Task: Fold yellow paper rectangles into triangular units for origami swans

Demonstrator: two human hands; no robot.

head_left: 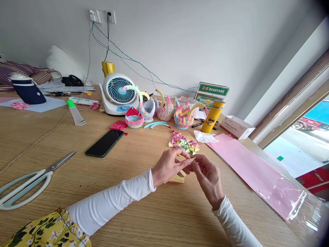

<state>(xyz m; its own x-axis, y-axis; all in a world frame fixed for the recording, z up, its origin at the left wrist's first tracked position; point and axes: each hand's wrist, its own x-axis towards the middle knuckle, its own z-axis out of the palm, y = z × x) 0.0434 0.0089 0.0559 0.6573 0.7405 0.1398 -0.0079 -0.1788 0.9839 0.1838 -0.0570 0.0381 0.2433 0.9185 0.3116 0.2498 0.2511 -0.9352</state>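
My left hand (170, 165) and my right hand (207, 176) meet over the wooden table (144, 212), both pinching a small yellow paper piece (188, 159) between their fingertips. Under my left hand lies a thin stack of yellow paper slips (177, 179). Just beyond the hands sits a pile of folded pink, green and yellow paper triangles (183, 142). Both arms wear white sleeves.
Several paper swans (164, 111) stand in front of a small desk fan (118, 94). A black phone (105, 143) lies left of centre, scissors (28, 180) at far left. A yellow flask (212, 116), a sticky-note box (236, 127) and pink paper in plastic (257, 171) lie to the right.
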